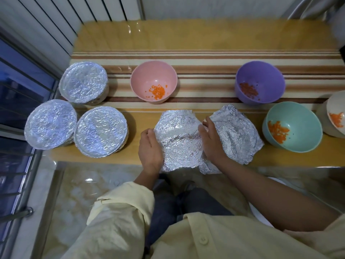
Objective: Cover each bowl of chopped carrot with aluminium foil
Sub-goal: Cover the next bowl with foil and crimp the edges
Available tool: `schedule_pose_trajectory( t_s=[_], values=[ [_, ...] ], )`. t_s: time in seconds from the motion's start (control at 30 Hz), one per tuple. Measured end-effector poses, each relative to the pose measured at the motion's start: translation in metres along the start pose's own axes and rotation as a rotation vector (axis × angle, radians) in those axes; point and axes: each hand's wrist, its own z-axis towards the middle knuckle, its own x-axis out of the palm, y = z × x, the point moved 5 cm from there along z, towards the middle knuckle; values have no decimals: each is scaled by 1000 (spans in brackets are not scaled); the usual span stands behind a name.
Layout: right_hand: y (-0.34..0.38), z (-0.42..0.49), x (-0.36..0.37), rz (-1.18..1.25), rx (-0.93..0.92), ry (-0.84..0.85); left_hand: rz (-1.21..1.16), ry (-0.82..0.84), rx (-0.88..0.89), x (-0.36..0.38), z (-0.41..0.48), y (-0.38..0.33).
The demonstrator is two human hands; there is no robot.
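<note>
Crimping looks like the step in hand. The centre foil sheet (179,141) lies at the near edge of the desk (205,34), straight in front of the person, and both hands are on it. The left hand (150,148) pinches its left edge with curled fingers. The right hand (211,142) is cupped over its right edge, fingers bent round the foil. The sheet bulges in a round shape, but whether a bowl sits beneath it cannot be told. A second foil sheet (238,135) lies just beside it on the right, meeting it under the right hand.

On the left stand three covered bowls (84,82), close together, their foil drawn flat over the rims. Four are open, each with chopped carrot (157,91) in the bottom: the pink bowl (154,71) and purple bowl (261,75) on the striped cloth (205,58), and the teal bowl (298,116) and white bowl (336,103) at the right.

To do this well, one hand should probably anchor the foil while the other folds the edge down in short presses, working round the rim. The top wants to be taut, as on the three finished ones. Creased foil like this likely tears if pulled hard, so gentle pressure suits it. The neighbouring sheet should be kept out of the fold so the two do not crimp together.
</note>
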Motion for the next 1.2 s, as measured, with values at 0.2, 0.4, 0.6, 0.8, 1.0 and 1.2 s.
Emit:
schedule_pose_trajectory(
  t_s=[0.2,0.4,0.6,0.8,1.0,1.2],
  values=[
    [-12,6,-6,-19,166,45,-386,47,-529,-2,-5,36],
    [-20,-5,1,84,193,-68,-627,115,-532,-3,-14,24],
    [-47,-21,15,179,333,-84,-742,154,-447,0,-12,22],
    [-33,-29,0,196,321,-111,-581,66,-360,-3,-6,14],
    [30,-13,-30,-272,-373,-243,212,-383,199,-14,-40,-43],
    [55,17,4,-671,-734,21,602,-147,523,46,-36,-68]
  ],
)
